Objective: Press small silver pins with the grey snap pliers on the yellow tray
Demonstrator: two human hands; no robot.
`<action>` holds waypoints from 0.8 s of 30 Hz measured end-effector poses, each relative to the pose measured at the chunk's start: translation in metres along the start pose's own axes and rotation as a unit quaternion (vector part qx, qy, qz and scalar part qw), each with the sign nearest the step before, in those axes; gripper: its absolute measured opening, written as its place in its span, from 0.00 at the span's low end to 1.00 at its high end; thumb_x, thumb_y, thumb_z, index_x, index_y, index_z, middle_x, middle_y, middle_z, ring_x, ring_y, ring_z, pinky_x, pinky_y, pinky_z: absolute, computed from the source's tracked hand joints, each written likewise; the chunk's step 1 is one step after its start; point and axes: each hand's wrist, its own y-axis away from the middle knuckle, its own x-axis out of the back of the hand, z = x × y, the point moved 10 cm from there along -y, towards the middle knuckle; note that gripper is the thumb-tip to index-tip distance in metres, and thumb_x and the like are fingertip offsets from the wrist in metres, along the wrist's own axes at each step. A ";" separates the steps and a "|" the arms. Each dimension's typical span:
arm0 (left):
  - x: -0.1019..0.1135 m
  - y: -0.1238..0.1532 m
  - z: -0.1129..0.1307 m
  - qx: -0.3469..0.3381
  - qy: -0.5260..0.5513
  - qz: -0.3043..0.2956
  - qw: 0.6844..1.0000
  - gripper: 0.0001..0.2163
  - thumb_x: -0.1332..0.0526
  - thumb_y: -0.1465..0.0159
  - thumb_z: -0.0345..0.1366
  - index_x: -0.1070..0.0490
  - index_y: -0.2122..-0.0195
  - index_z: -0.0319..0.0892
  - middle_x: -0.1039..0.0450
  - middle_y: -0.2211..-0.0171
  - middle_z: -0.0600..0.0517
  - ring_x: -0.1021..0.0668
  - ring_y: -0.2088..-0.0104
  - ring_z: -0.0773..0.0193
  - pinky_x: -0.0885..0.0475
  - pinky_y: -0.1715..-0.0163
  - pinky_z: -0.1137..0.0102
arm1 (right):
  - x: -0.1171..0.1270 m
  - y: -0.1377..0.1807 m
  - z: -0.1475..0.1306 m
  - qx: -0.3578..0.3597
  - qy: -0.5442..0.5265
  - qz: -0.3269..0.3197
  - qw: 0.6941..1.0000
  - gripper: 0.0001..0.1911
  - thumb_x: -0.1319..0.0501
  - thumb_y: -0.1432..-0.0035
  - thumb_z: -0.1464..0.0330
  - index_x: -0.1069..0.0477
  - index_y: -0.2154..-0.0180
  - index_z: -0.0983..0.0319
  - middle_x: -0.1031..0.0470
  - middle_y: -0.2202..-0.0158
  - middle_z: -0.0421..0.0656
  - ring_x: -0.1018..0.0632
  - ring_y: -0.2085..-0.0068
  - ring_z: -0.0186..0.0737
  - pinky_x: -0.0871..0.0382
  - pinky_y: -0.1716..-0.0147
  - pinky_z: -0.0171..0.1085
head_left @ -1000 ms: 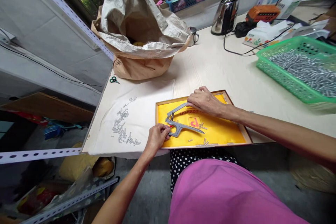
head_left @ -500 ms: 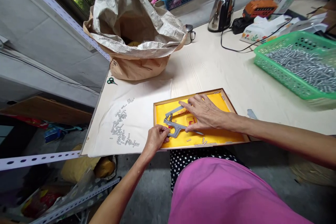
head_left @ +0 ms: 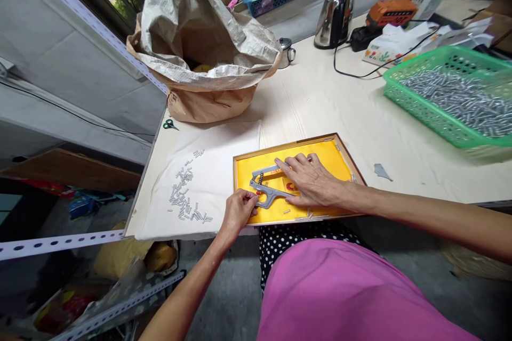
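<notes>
On the yellow lining of a shallow tray (head_left: 344,152) lies a grey metal hand tool like spring-loaded pliers (head_left: 269,194), with a coil spring and a red part between its two long handles. My right hand (head_left: 314,180) spans those handles, fingers over the upper one and thumb at the lower one. At the tool's rounded left end, my left hand (head_left: 239,209) is closed in a pinch; whatever sits between its fingertips is hidden. A few small silvery pins (head_left: 287,211) lie along the tray's near side. Many similar pins (head_left: 182,194) are scattered on a white cloth (head_left: 156,210) to the left.
A large open woven sack (head_left: 212,101) stands behind the cloth, near green-handled scissors (head_left: 170,124). At right is a green basket (head_left: 420,109) of metal pieces. A kettle (head_left: 335,13) and its cord stand farther back. A grey scrap (head_left: 383,171) lies right of the tray.
My right hand has shifted slightly on the handles, its thumb now closer to the lower handle's end. My left hand stays pinched at the tool's left end.
</notes>
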 end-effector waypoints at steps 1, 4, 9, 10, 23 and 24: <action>0.000 0.000 -0.001 0.003 -0.001 0.001 1.000 0.06 0.37 0.39 0.30 0.28 0.74 0.40 0.24 0.77 0.55 0.21 0.80 0.68 0.30 0.78 0.77 | 0.001 0.000 -0.002 -0.003 0.001 0.001 1.000 0.40 0.45 0.41 0.53 0.46 0.35 0.69 0.29 0.49 0.58 0.34 0.55 0.54 0.48 0.60 0.46; 0.000 -0.001 -0.003 0.003 -0.015 -0.003 1.000 0.06 0.39 0.38 0.31 0.27 0.73 0.40 0.25 0.79 0.56 0.22 0.80 0.67 0.29 0.75 0.75 | 0.000 0.001 -0.005 -0.010 0.000 0.007 1.000 0.40 0.44 0.42 0.56 0.48 0.34 0.70 0.30 0.47 0.58 0.34 0.54 0.55 0.47 0.59 0.46; 0.005 0.017 0.020 -0.129 -0.132 0.089 0.979 0.04 0.39 0.36 0.33 0.26 0.64 0.39 0.22 0.64 0.47 0.19 0.65 0.59 0.23 0.62 0.67 | -0.007 0.004 -0.008 -0.025 0.000 0.012 1.000 0.37 0.44 0.40 0.62 0.49 0.34 0.71 0.29 0.49 0.58 0.32 0.53 0.55 0.46 0.59 0.46; 0.006 0.025 0.033 -0.182 -0.169 0.126 0.960 0.07 0.38 0.36 0.34 0.26 0.58 0.39 0.23 0.57 0.44 0.19 0.58 0.56 0.23 0.57 0.63 | -0.007 0.003 -0.009 -0.023 -0.002 0.016 1.000 0.35 0.45 0.39 0.65 0.48 0.35 0.72 0.28 0.49 0.58 0.32 0.53 0.55 0.45 0.59 0.46; -0.034 0.008 0.101 -0.346 -0.389 0.095 0.848 0.25 0.38 0.38 0.30 0.39 0.39 0.36 0.29 0.45 0.37 0.26 0.47 0.46 0.31 0.46 0.53 | 0.014 -0.015 -0.016 -0.001 0.066 0.085 0.994 0.18 0.47 0.34 0.70 0.32 0.46 0.70 0.23 0.56 0.55 0.27 0.56 0.52 0.46 0.48 0.51; -0.035 0.008 0.102 -0.342 -0.393 0.089 0.849 0.23 0.39 0.37 0.31 0.38 0.40 0.36 0.28 0.46 0.38 0.26 0.48 0.47 0.30 0.48 0.54 | 0.012 -0.016 -0.016 0.014 0.073 0.077 0.994 0.14 0.48 0.34 0.72 0.29 0.51 0.68 0.23 0.60 0.52 0.26 0.59 0.49 0.46 0.49 0.50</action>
